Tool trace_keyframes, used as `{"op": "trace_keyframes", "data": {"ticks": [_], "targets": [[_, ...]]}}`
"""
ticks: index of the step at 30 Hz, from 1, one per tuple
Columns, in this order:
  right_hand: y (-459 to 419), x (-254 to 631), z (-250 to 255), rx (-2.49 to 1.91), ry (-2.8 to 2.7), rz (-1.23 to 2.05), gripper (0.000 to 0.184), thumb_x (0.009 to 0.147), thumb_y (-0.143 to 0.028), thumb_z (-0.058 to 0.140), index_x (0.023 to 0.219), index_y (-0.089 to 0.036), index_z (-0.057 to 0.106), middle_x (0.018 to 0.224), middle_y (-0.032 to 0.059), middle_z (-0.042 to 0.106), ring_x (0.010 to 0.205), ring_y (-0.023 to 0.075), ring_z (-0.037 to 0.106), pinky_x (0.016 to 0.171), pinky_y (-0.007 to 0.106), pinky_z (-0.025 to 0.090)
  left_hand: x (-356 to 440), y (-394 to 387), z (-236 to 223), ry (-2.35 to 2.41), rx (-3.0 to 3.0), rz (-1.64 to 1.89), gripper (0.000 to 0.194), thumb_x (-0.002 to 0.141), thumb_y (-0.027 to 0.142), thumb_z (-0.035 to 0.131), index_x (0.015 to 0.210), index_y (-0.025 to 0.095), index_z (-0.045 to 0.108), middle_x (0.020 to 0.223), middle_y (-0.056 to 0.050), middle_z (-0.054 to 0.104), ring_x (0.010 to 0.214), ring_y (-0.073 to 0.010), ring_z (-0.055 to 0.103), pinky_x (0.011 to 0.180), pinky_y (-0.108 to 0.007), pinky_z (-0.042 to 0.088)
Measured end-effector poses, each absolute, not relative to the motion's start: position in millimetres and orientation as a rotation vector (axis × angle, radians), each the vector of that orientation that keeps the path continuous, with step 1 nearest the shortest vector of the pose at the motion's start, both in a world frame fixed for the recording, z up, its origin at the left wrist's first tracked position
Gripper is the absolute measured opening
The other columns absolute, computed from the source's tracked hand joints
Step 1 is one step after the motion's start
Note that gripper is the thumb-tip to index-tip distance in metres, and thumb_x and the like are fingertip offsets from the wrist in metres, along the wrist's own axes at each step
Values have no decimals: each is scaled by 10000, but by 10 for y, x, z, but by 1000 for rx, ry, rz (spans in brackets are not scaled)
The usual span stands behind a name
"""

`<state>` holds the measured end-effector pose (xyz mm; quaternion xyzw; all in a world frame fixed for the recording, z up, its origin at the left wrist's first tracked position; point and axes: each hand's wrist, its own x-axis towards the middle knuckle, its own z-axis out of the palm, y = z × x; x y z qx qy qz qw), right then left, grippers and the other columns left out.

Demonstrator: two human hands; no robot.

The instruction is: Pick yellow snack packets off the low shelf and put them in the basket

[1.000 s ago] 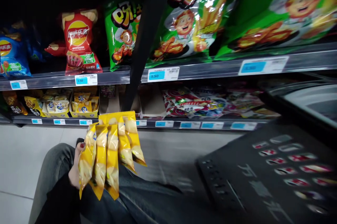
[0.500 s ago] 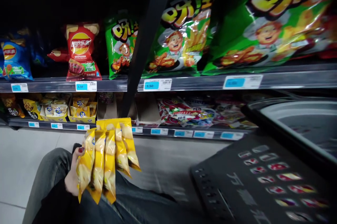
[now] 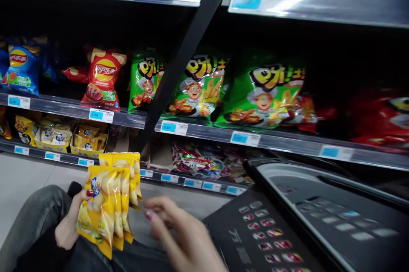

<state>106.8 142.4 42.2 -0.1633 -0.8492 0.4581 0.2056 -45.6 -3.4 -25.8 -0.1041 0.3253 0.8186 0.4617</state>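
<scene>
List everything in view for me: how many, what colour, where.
shelves: three, dark, across the view
post: one, black, slanting through centre
price tags: many, white-and-blue, shelf edges
blue bags: several, blue, middle shelf left, top shelf
red bags: several, red, middle shelf
green bags: three, green, middle shelf
cartons: at least two, yellowish, bottom shelf left
small bags: several, multicoloured, bottom shelf
yellow packets: several, yellow, lower left
basket: one, black-and-grey, lower right
floor: one, grey, below shelves
jeans: one pair, grey-blue, bottom left
sleeve: one, black, bottom left
left hand: one, dark red nails, holding yellow packets
right hand: one, pinkish nails, between yellow packets and basket
</scene>
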Motion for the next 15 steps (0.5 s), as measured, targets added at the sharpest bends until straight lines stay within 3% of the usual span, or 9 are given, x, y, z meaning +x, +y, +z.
{"op": "trace_keyframes", "data": {"ticks": [4, 8, 12, 15], "targets": [[1217, 736, 511, -489, -2472, 1222, 165, 838, -352, 473, 897, -218, 548, 701, 14, 625, 630, 175, 600, 581, 284, 461, -413, 7, -291, 967, -242, 2151, 391, 452, 164, 725, 821, 152, 597, 741, -65, 725, 665, -257, 668, 637, -355, 530], [1082, 641, 423, -666, -2471, 1162, 226, 719, -370, 611, 857, -212, 530, 694, 27, 607, 640, 211, 588, 578, 308, 446, -377, 46, -288, 1104, -223, 2210, 397, 457, 147, 754, 810, 164, 573, 704, -36, 721, 620, -217, 661, 600, -314, 529], [1122, 563, 310, -681, -2382, 1489, 204, 710, -269, 608, 881, -207, 515, 850, 57, 647, 784, 225, 613, 677, 317, 471, -367, 67, -305, 1132, -185, 2180, 401, 453, 164, 793, 795, 155, 583, 711, -45, 717, 636, -234, 667, 602, -323, 536], [1210, 547, 257, -565, -2226, 1802, 212, 749, -303, 587, 926, -200, 532, 938, 67, 654, 855, 224, 616, 737, 321, 481, -381, 81, -337, 1148, -170, 2216, 435, 442, 222, 825, 797, 160, 583, 734, -50, 715, 675, -258, 675, 619, -340, 546]]}}
